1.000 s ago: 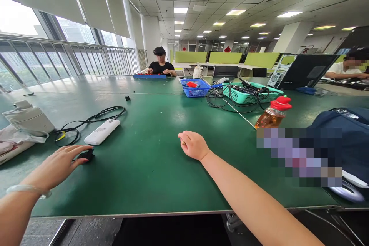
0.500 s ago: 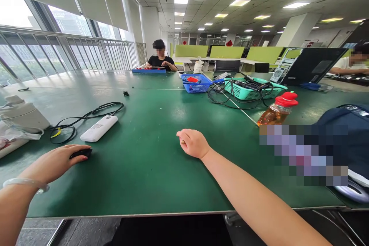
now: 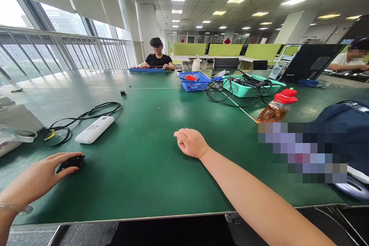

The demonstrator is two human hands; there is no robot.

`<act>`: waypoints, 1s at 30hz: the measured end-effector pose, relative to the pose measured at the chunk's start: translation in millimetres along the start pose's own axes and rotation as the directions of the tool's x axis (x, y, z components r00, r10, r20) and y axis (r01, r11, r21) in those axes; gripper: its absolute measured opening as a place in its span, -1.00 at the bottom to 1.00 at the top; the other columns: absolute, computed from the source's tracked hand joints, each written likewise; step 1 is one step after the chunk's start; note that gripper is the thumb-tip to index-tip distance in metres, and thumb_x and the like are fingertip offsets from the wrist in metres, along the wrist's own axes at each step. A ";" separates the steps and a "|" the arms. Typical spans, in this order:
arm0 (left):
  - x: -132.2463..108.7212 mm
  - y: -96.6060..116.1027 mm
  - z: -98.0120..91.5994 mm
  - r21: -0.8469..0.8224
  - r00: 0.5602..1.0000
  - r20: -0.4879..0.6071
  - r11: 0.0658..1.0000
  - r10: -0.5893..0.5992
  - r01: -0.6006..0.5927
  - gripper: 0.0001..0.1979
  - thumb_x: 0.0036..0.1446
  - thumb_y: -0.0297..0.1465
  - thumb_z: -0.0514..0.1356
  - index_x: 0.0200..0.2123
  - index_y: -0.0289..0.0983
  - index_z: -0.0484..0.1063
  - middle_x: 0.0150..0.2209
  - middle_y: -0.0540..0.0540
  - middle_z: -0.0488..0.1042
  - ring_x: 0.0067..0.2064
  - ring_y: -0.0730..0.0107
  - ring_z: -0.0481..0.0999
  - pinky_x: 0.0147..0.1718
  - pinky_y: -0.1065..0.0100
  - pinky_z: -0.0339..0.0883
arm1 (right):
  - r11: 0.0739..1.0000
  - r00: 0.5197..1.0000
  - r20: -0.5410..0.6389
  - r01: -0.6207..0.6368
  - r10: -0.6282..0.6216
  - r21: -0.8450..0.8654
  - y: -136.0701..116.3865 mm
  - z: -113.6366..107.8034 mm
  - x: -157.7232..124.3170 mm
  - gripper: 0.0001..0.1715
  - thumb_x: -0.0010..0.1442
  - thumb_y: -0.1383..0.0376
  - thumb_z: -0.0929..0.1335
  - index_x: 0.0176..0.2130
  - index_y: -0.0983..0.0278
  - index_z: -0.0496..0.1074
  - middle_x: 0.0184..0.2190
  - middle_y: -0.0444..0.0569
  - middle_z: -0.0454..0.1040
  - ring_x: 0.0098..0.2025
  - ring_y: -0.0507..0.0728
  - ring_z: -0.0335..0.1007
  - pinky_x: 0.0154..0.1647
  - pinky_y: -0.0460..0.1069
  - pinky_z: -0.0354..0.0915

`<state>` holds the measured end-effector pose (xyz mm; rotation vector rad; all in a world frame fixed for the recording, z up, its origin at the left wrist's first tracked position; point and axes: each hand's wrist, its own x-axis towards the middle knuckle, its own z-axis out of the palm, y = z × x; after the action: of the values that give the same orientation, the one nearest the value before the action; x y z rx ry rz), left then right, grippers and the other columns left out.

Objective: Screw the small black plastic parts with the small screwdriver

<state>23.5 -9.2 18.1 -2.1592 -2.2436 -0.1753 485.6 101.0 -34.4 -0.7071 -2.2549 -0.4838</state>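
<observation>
Nearest us, toward the near left corner of the tabletop (image 3: 138, 184), our left hand (image 3: 39, 175) holds a small black object (image 3: 69, 162) between thumb and fingers; we cannot tell whether it touches the surface beneath. Near the middle of the near edge, our right hand (image 3: 190, 143) is curled into a loose fist, with a ring on one finger, and we cannot see inside it. Beyond our left hand we have a white oblong device (image 3: 95, 129) and, just behind it, a looped black cable (image 3: 86, 115). Toward the right edge sit a dark blue bag (image 3: 340, 117) and a tilted, red-capped bottle (image 3: 273, 111). Farther off, we see a green basket (image 3: 240, 90) heaped with cords beside a blue basket (image 3: 194, 85). At the far edge a person in black (image 3: 157, 60) sits facing us.
</observation>
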 end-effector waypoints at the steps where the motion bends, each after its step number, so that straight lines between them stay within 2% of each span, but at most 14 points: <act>1: -2.6 0.6 -0.8 -0.018 1.000 -0.002 1.000 0.013 -0.013 -0.56 0.17 0.03 -0.04 0.03 0.09 0.36 0.01 0.23 0.51 0.02 0.22 0.47 0.03 0.16 0.31 | 1.000 1.000 -0.001 0.002 -0.002 -0.001 -0.1 -0.1 0.0 -0.81 0.15 0.44 0.22 -0.20 0.28 0.32 -0.40 -0.08 0.43 -0.45 0.04 0.23 -0.45 -0.05 0.13; 6: -4.0 -2.9 -1.6 -0.063 0.999 -0.009 0.998 0.030 -0.031 -0.65 0.15 0.01 0.00 -0.06 0.15 0.40 -0.13 0.39 0.56 -0.08 0.23 0.52 -0.05 0.15 0.34 | 1.000 1.000 0.015 -0.003 0.003 -0.005 -0.4 -0.3 0.5 -0.81 0.16 0.44 0.22 -0.21 0.28 0.33 -0.39 -0.07 0.43 -0.44 0.05 0.25 -0.43 -0.04 0.14; 8: 0.5 7.0 -4.8 -0.039 1.000 -0.013 0.999 0.024 -0.025 -0.66 0.14 0.02 0.00 -0.10 0.15 0.42 -0.16 0.41 0.56 -0.11 0.24 0.53 -0.07 0.15 0.35 | 1.000 1.000 0.025 -0.005 0.005 -0.002 -0.7 0.2 0.9 -0.80 0.16 0.44 0.23 -0.19 0.28 0.33 -0.39 -0.07 0.43 -0.43 0.05 0.26 -0.43 -0.04 0.15; 10: 6.7 32.4 -11.6 -0.030 0.998 -0.009 0.998 0.056 -0.056 -0.64 0.13 0.04 0.00 -0.09 0.14 0.42 -0.12 0.39 0.55 -0.09 0.26 0.53 -0.04 0.17 0.34 | 1.000 0.999 0.034 -0.022 0.022 0.009 -1.2 1.1 1.7 -0.78 0.15 0.44 0.23 -0.17 0.28 0.34 -0.38 -0.06 0.43 -0.43 0.06 0.27 -0.42 -0.04 0.16; 12: 15.1 72.9 -20.9 -0.047 0.989 0.001 0.987 0.151 -0.151 -0.62 0.15 0.02 0.01 -0.03 0.12 0.41 -0.03 0.32 0.52 -0.02 0.27 0.50 0.02 0.19 0.31 | 0.998 0.997 0.039 -0.064 0.063 0.029 -1.7 2.0 2.6 -0.76 0.15 0.44 0.23 -0.15 0.27 0.34 -0.36 -0.06 0.44 -0.41 0.06 0.30 -0.41 -0.04 0.18; 14: 27.3 122.6 -29.1 -0.105 0.948 0.042 0.945 0.316 -0.310 -0.59 0.15 -0.02 0.06 0.01 0.01 0.42 0.03 0.18 0.51 0.04 0.24 0.47 0.09 0.23 0.27 | 0.989 0.991 0.038 -0.133 0.131 0.061 -1.4 2.7 3.5 -0.75 0.16 0.44 0.23 -0.14 0.27 0.36 -0.32 -0.03 0.44 -0.38 0.06 0.33 -0.38 -0.05 0.23; 16: 44.8 173.3 -31.9 -0.163 0.881 0.089 0.880 0.464 -0.447 -0.60 0.15 -0.08 0.09 0.02 -0.04 0.44 0.04 0.07 0.51 0.05 0.23 0.47 0.09 0.26 0.26 | 0.964 0.971 0.027 -0.240 0.239 0.111 0.8 2.9 4.0 -0.76 0.19 0.41 0.22 -0.15 0.27 0.38 -0.27 -0.01 0.44 -0.36 0.06 0.36 -0.33 -0.05 0.27; 19: 78.5 238.1 -21.4 -0.197 0.812 0.084 0.809 0.577 -0.554 -0.65 0.16 -0.21 0.12 0.00 -0.09 0.46 0.01 -0.01 0.53 0.03 0.21 0.48 0.04 0.28 0.29 | 0.870 0.887 0.013 -0.456 0.462 0.186 8.2 2.1 3.4 -0.78 0.26 0.31 0.22 -0.19 0.23 0.43 -0.23 -0.02 0.42 -0.33 0.06 0.39 -0.30 -0.06 0.31; 21: 100.9 269.6 -6.4 -0.191 0.799 0.043 0.790 0.600 -0.583 -0.68 0.15 -0.26 0.15 -0.02 -0.10 0.48 -0.02 -0.04 0.55 -0.01 0.19 0.50 0.01 0.26 0.31 | 0.790 0.807 0.018 -0.581 0.590 0.196 14.5 0.8 2.1 -0.74 0.28 0.23 0.22 -0.23 0.21 0.47 -0.22 -0.02 0.40 -0.33 0.05 0.40 -0.32 -0.06 0.31; 23: 118.6 291.1 10.8 -0.168 0.803 -0.004 0.791 0.596 -0.588 -0.70 0.15 -0.27 0.16 -0.06 -0.13 0.50 -0.05 -0.07 0.56 -0.03 0.15 0.50 -0.01 0.25 0.32 | 0.731 0.747 0.034 -0.657 0.664 0.184 19.8 -0.8 0.8 -0.71 0.28 0.18 0.22 -0.24 0.19 0.49 -0.22 -0.04 0.38 -0.33 0.05 0.39 -0.34 -0.06 0.30; 25: 129.5 303.4 26.7 -0.156 0.814 -0.041 0.801 0.580 -0.578 -0.71 0.14 -0.27 0.17 -0.07 -0.15 0.51 -0.06 -0.10 0.56 -0.02 0.12 0.49 0.00 0.22 0.32 | 0.704 0.724 0.066 -0.685 0.686 0.187 22.9 -2.3 0.2 -0.69 0.29 0.15 0.21 -0.24 0.17 0.49 -0.25 -0.06 0.40 -0.32 0.06 0.40 -0.32 -0.06 0.30; 30: 131.7 305.0 51.7 -0.253 0.827 -0.114 0.789 0.550 -0.560 -0.68 0.20 -0.30 0.11 0.01 -0.18 0.46 0.00 -0.12 0.53 0.01 0.15 0.45 0.06 0.18 0.28 | 0.721 0.755 0.236 -0.654 0.611 0.227 21.7 -4.1 2.3 -0.74 0.27 0.16 0.23 -0.23 0.15 0.48 -0.32 -0.09 0.45 -0.30 0.07 0.40 -0.25 -0.05 0.28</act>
<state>325.4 137.5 -1.0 -2.8244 -1.5293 -0.5275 499.6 116.5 -27.0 -1.3134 -1.9680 0.2536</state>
